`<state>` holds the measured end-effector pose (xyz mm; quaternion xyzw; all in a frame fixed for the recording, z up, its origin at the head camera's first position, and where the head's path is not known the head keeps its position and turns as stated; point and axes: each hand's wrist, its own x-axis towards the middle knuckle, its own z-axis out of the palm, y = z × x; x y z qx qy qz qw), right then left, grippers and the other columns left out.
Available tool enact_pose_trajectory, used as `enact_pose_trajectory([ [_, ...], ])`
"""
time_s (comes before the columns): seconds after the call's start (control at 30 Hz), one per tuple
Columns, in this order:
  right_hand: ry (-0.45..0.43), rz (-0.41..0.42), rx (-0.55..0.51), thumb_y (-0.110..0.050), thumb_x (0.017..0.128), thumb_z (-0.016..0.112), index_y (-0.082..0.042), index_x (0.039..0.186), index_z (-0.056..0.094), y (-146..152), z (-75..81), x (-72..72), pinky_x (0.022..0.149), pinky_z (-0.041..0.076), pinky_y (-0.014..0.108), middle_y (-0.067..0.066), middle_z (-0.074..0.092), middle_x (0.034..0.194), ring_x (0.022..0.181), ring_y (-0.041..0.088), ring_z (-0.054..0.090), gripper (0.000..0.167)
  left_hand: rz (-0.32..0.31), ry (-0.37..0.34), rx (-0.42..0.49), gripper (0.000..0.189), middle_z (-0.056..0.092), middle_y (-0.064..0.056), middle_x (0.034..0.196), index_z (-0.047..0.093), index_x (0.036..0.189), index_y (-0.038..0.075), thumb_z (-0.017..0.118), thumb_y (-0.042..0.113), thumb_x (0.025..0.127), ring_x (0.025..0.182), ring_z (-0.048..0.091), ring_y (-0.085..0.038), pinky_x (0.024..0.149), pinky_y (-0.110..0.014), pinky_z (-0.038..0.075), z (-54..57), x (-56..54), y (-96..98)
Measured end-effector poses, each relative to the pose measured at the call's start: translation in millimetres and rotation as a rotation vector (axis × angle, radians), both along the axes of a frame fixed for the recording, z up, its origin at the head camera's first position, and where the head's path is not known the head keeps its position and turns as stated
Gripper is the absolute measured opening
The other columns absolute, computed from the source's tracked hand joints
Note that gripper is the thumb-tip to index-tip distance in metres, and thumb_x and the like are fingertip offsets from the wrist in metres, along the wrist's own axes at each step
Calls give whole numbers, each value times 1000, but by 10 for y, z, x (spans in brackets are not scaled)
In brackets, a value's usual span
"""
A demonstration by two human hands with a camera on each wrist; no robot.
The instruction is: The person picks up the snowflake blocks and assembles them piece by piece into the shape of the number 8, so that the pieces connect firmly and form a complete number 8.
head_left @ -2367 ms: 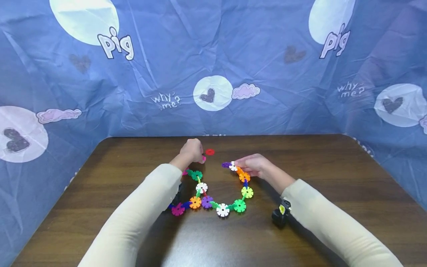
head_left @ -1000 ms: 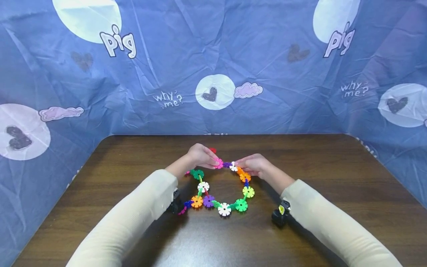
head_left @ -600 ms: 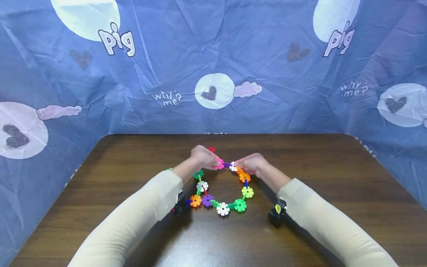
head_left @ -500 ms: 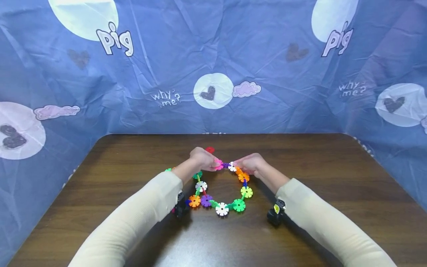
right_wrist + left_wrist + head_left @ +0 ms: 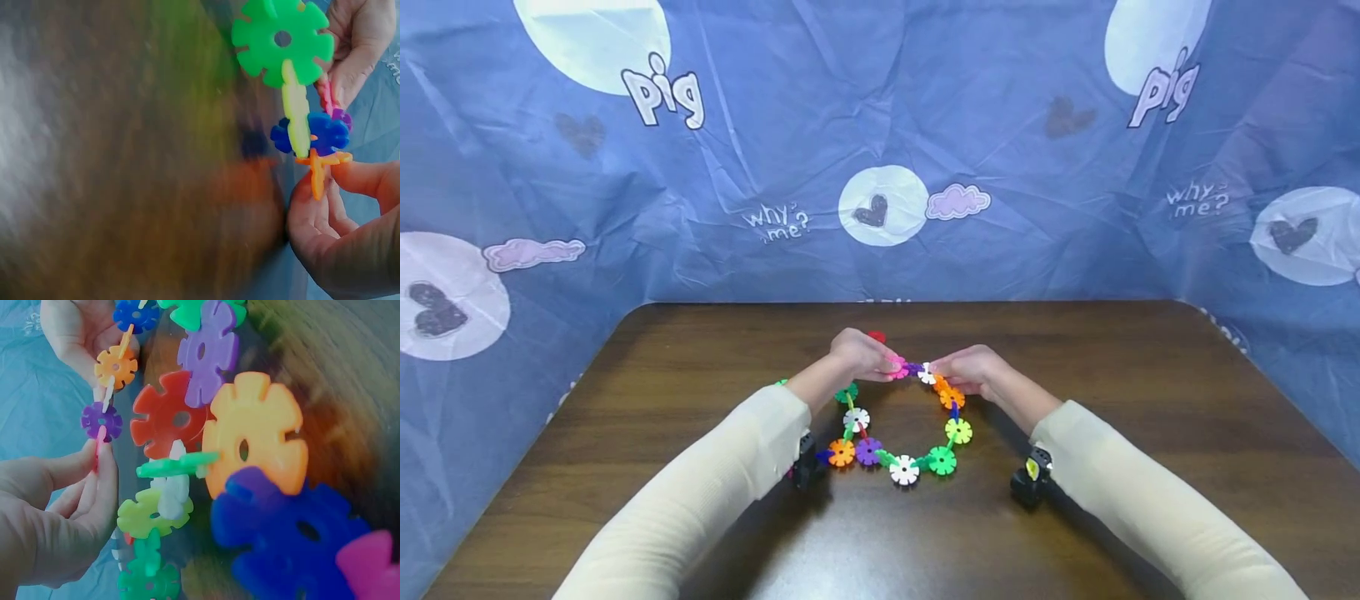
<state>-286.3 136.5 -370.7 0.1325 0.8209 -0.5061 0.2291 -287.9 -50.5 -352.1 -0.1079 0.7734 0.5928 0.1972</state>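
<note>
My left hand [image 5: 857,353] pinches a pink snowflake disc [image 5: 898,367] between thumb and fingers at the far side of a chain of colourful interlocking discs. In the left wrist view, the pink disc's edge meets a purple disc [image 5: 102,420], which is joined to a white one. My right hand [image 5: 979,368] pinches the chain at the white disc [image 5: 927,374], beside the orange discs [image 5: 952,398]. The chain curves toward me through yellow-green, green [image 5: 942,461], white [image 5: 904,471] and purple [image 5: 868,452] discs. My left forearm hides part of the chain's left side.
A loose red disc [image 5: 877,337] lies beyond my left hand. Everything rests on a brown wooden table [image 5: 1112,350], with a blue printed cloth [image 5: 760,150] hanging behind and at both sides. Black wrist cameras [image 5: 1028,482] sit close to the tabletop.
My left hand has moved right and toward me from near the red disc, bringing the pink disc up to the purple disc at the chain's end. My right hand has stayed in place.
</note>
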Motion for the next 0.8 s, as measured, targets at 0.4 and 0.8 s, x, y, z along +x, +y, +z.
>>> enact_pose_trajectory([
  [0.4, 177, 277, 38, -28, 93, 64, -1, 122, 64, -77, 120, -199, 97, 53, 34, 17, 64, 126, 100, 18, 62, 40, -20, 19, -19, 26, 69, -25, 110, 69, 108, -7, 61, -14, 85, 83, 73, -22, 85, -36, 58, 16, -19, -43],
  [0.8, 25, 260, -31, -27, 92, 65, -5, 125, 64, -97, 49, -227, 115, 33, 51, 14, 53, 142, 135, 32, 44, 40, -38, 165, -127, 17, 75, -19, 87, 73, 92, -8, 76, 2, 79, 57, 67, -12, 73, -32, 60, -5, -68, -130],
])
